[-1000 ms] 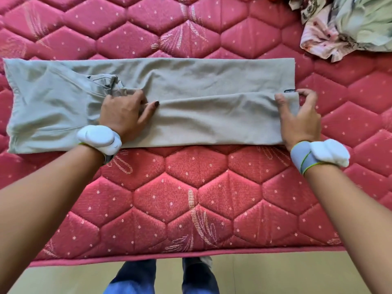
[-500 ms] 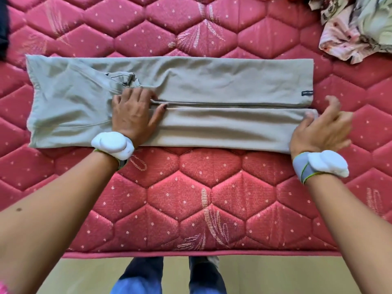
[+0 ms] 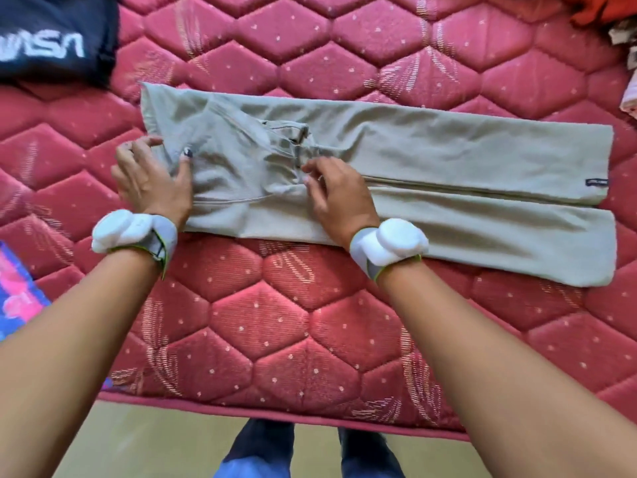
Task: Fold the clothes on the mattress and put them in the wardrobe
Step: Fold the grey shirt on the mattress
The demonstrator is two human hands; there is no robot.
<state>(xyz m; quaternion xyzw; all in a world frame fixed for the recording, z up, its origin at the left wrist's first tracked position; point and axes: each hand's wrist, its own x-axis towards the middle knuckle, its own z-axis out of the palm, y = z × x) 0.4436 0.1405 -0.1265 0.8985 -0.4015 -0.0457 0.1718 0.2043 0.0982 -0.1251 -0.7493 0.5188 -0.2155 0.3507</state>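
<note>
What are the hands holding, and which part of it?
Both hold the grey trousers. The left hand pinches the waist end at its left edge; the right hand pinches the bunched cloth at the crotch.

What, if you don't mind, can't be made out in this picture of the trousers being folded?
- Label on the trousers, head view: too small to read.
- Black shirt: cut off by the top-left edge.
- Orange cloth: cut off by the top-right edge.
- Left hand grip: fingers partly behind the waist edge.
- Wardrobe: out of view.
</note>
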